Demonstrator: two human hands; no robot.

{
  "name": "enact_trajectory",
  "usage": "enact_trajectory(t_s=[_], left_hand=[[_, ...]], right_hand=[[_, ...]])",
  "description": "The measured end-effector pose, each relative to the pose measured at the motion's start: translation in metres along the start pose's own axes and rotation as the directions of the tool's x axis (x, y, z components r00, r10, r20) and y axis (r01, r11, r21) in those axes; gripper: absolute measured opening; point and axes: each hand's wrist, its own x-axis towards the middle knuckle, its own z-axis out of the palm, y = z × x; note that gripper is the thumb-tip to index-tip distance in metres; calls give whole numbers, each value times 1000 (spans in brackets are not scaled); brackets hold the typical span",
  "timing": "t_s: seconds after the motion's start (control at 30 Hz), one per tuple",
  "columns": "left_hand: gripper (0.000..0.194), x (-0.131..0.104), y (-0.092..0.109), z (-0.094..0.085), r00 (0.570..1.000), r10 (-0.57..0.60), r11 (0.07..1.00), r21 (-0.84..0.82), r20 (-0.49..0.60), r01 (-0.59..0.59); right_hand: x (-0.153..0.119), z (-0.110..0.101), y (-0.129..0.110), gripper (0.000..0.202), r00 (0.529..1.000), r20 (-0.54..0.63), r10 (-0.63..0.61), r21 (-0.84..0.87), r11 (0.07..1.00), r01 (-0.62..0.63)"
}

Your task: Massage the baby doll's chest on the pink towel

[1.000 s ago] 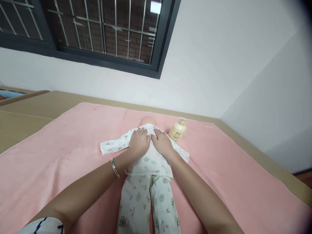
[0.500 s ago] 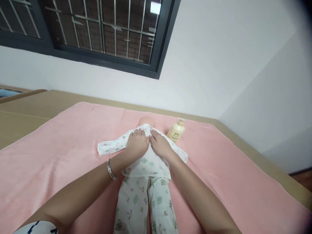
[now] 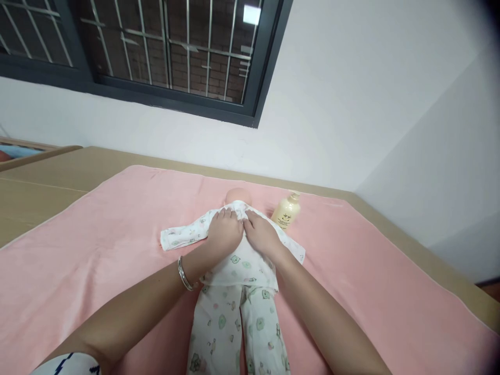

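A doll with a smooth pinkish head [image 3: 238,196] lies stretched out, dressed in a white printed top [image 3: 242,268] and matching trousers [image 3: 222,323]. My left hand [image 3: 225,233] rests on the upper part of the top, fingers lying flat on the cloth, a silver bangle at the wrist. Beside it, almost touching, my right hand [image 3: 262,234] lies on the top with its fingers extended. Both sleeves reach outward. A pale yellow bottle [image 3: 286,211] stands just right of the doll's shoulder. The doll's face does not show.
Under the doll a pink cloth [image 3: 351,271] covers most of a wooden surface [image 3: 50,172]. Behind are a white wall [image 3: 312,104] and a dark-framed window [image 3: 175,101] with metal bars. Something blue [image 3: 19,151] shows at the far left edge.
The whole view has shifted slightly, so things appear a little further right. Both hands remain on the doll's top, with hardly any movement over it.
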Motion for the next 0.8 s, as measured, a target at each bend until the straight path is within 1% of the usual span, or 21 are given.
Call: enact_trajectory(t_s=[0.07,0.1,0.13,0.2,0.27,0.33,0.5,0.6,0.67,0.73,0.77,0.8], left_hand=[[47,-6,6,3,999,41,999,18,-28,-41],[46,-7,7,4,998,58,998,1,-28,-58],[46,-6,5,4,998,66,997,-34,-25,-67],[45,-2,-1,4,998,55,988,-146,-18,-57],[44,4,-9,5,1000,18,963,-269,-16,-22],[43,6,-14,8,999,-25,934,-357,-32,12],[43,-1,-12,22,979,-131,889,-455,-154,47],[43,-6,-10,27,951,-230,833,-547,-207,82],[46,-8,-10,28,927,-291,778,-622,-238,85],[49,-9,-10,28,908,-328,734,-676,-262,70],[49,-9,-10,28,901,-340,718,-693,-268,65],[49,-10,-10,28,897,-350,705,-706,-270,62]], right_hand=[[6,3,7,34,1000,-1,30,-16,999,-30],[7,4,8,35,999,-4,50,-36,998,-50],[6,6,7,37,998,-5,61,-57,996,-61],[-1,6,0,42,999,0,45,-89,995,-44],[-9,3,-8,45,1000,17,-4,-95,995,6],[-12,-1,-12,43,999,28,-33,-69,997,35],[-1,-10,0,35,1000,2,-2,24,1000,2],[-1,-11,2,35,999,0,-45,48,998,44],[-5,-9,-1,38,993,-67,-93,57,994,96],[-8,-3,-5,44,974,-177,-139,46,988,149],[-9,1,-6,46,964,-214,-155,32,986,166],[-9,5,-7,47,960,-222,-169,19,984,177]])
